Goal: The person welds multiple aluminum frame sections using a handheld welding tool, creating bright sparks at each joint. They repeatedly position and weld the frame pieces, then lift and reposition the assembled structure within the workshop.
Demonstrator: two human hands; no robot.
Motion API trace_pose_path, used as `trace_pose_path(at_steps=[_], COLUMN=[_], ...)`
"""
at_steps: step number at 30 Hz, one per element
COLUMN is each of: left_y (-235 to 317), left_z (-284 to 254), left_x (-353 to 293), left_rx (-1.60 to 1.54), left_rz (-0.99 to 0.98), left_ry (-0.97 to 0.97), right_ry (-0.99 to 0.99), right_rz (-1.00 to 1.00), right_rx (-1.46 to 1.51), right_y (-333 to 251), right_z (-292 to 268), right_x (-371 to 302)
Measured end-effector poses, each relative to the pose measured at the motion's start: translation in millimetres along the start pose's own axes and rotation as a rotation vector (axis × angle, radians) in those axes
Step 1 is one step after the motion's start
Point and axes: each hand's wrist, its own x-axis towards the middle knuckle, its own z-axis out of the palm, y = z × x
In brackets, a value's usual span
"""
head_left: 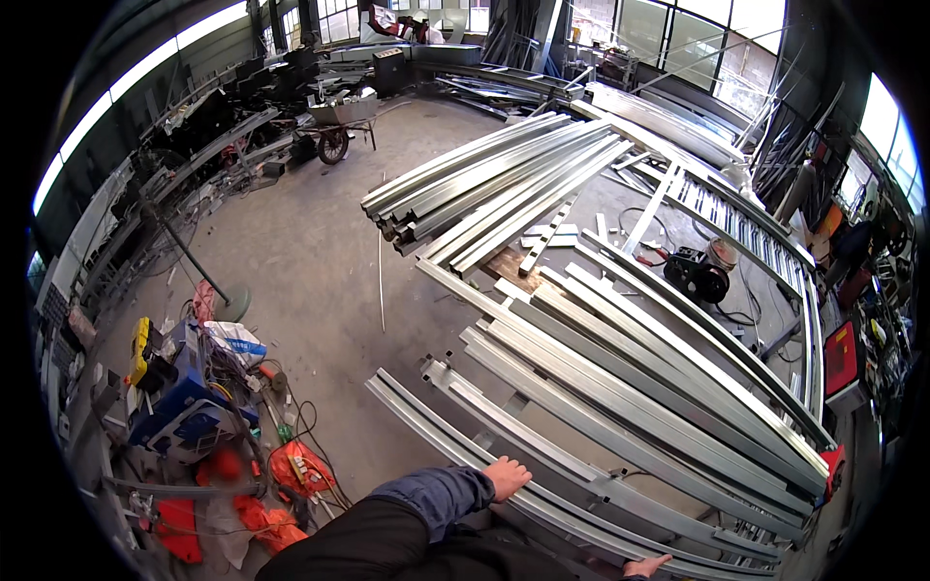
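A long silver metal channel (426, 426) runs from my left front toward the lower right, grooved along its length. My left hand (507, 478) is closed over its edge, the fingertips curled on the metal. Farther along the same channel, at the bottom edge of the picture, my right hand (646, 565) grips it with one finger stretched along it; the rest of that hand is mostly hidden. Just beyond lies a second metal channel (523, 421) with small brackets at its end. Several wider metal channels (630, 387) lie side by side behind it.
More silver profiles (504, 174) are stacked across a metal frame (668, 203). A black machine with a wheel (697, 276) stands inside the frame. At left are a blue toolbox (194, 407), orange bags (300, 468) and cables. A wheelbarrow (339, 116) stands farther back.
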Motion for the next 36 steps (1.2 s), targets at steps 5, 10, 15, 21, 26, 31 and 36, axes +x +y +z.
trace_pose_path(at_steps=[5, 10, 15, 21, 26, 31, 36], left_y=[-65.4, -186.5, -320.5, -461.8, -541.0, -596.6, -639.1], left_z=[-42.1, -61.8, -91.8, -122.3, -115.9, -97.0, -96.5], left_x=[-93.7, -211.3, -330.8, -451.8, -508.9, -536.1, -553.9], left_rx=[-0.136, -0.087, -0.073, -0.014, -0.029, -0.096, -0.132], left_rz=[0.059, 0.021, 0.001, -0.090, -0.211, -0.325, -0.475], left_ry=[0.149, 0.068, 0.067, 0.131, 0.217, 0.342, 0.440], right_ry=[-0.192, -0.351, -0.518, -0.707, -0.744, -0.825, -0.801], right_rz=[-0.122, -0.039, -0.357, 0.620, 0.618, 0.519, 0.535], right_rx=[-0.638, -0.094, 0.010, 1.194, 1.167, 1.113, 0.998], right_y=[-24.4, -134.7, -214.9, -327.3, -416.9, -497.3, -558.5], right_z=[-0.3, 56.6, 113.2, 244.0, 322.7, 407.7, 536.4], right_x=[-75.7, -266.0, -436.4, -560.6, -627.5, -646.3, -640.7])
